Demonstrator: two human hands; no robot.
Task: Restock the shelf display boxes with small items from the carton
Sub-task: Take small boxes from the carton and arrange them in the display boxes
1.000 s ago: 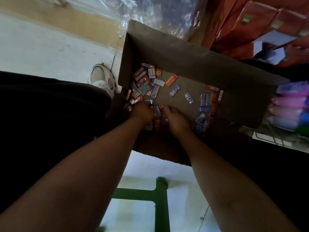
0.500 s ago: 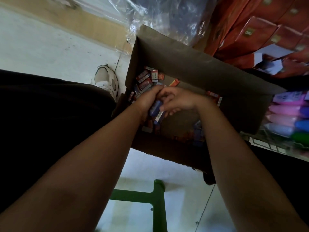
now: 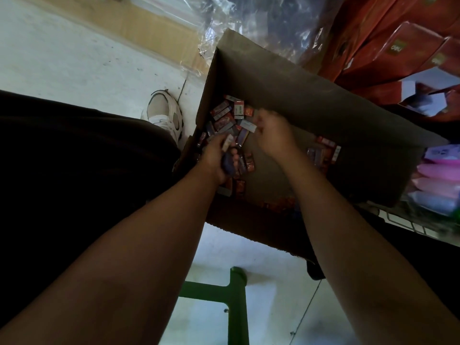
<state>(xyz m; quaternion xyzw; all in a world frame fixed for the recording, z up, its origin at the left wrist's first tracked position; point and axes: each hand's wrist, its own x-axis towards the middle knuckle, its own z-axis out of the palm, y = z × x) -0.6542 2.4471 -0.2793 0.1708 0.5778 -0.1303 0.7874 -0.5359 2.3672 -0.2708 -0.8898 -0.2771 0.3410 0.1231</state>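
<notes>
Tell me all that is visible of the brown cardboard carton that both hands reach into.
The carton is plain brown corrugated cardboard, open on top, with one tall flap or wall standing at its far side. Its floor is bare in the middle; small red, blue and white boxes lie loose along the edges. It sits tilted beside stacked red packages. The left hand grips several small boxes inside it; the right hand reaches toward the far pile.
</notes>
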